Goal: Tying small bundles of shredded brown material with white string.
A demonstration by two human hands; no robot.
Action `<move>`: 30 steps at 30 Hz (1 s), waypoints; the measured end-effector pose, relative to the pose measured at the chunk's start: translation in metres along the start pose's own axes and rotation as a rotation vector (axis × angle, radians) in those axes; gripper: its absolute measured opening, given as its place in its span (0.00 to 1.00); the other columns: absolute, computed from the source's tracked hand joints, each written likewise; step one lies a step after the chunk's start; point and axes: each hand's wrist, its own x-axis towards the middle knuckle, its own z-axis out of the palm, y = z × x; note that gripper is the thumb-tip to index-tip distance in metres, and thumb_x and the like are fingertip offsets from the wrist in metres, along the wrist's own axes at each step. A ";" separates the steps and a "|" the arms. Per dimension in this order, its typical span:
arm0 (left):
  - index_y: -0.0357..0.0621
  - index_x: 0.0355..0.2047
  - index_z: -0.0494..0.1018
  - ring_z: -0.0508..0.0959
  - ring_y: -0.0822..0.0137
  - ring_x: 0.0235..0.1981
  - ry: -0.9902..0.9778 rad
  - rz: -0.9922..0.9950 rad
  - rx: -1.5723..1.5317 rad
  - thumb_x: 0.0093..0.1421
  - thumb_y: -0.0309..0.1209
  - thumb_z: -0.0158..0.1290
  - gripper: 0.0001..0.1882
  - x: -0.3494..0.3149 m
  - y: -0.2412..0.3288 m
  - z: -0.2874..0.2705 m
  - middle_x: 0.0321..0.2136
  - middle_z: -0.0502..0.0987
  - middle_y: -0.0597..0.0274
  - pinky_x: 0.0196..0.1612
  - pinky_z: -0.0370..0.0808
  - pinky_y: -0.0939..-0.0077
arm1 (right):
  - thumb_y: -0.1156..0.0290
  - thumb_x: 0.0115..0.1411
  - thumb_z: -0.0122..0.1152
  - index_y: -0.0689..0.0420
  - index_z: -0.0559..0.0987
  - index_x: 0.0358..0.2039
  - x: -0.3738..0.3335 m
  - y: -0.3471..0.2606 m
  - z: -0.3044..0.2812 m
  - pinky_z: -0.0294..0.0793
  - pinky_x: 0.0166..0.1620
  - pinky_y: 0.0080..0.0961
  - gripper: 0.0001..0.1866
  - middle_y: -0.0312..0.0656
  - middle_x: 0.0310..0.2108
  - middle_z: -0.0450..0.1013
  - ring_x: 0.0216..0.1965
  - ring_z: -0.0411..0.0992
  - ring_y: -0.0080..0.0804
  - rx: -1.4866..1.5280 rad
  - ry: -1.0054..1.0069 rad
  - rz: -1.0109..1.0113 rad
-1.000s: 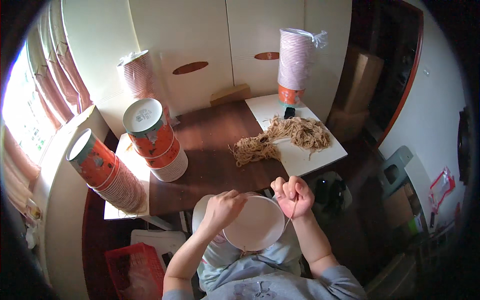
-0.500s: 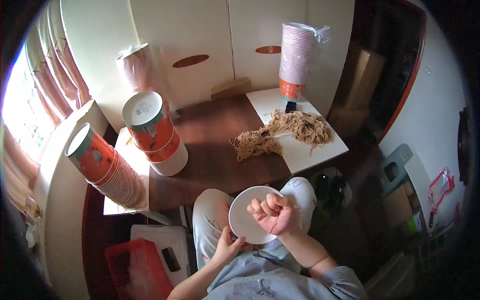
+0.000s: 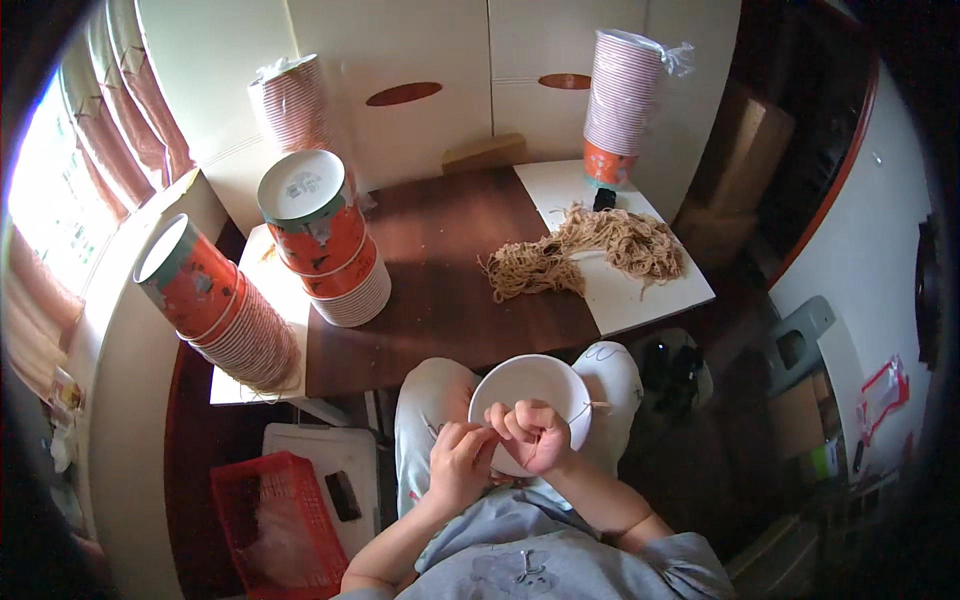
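A round white paper bucket [image 3: 540, 375] sits between my thighs, its open mouth facing up. Over its near side, my left hand [image 3: 463, 465] and my right hand [image 3: 530, 440] meet with fingers curled and fingertips close together. Both are closed; whatever is pinched between them is too small or hidden to make out. A short piece of tan twine [image 3: 600, 407] pokes out at the bucket's right rim. On the table lies a loose tangled bundle of tan twine [image 3: 625, 245], beyond my reach of the moment.
Stacks of orange buckets stand upside down on the table's left [image 3: 318, 235] and its left edge [image 3: 215, 300]. Farther back are wrapped stacks, one left [image 3: 290, 105] and one right [image 3: 622, 100]. A red basket [image 3: 280, 520] and a dark phone [image 3: 342, 496] lie low at left.
My left hand has left the bucket's rim and come up to my right hand. My right hand has lowered slightly and turned. Twine now shows at the right rim. The whole view has shifted.
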 end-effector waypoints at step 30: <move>0.40 0.30 0.73 0.75 0.60 0.22 -0.174 -0.333 0.031 0.50 0.24 0.51 0.06 -0.007 -0.029 -0.017 0.25 0.74 0.55 0.25 0.72 0.73 | 0.72 0.48 0.57 0.58 0.74 0.25 -0.008 0.009 -0.017 0.72 0.29 0.27 0.04 0.42 0.24 0.73 0.25 0.73 0.35 -1.686 0.117 -0.051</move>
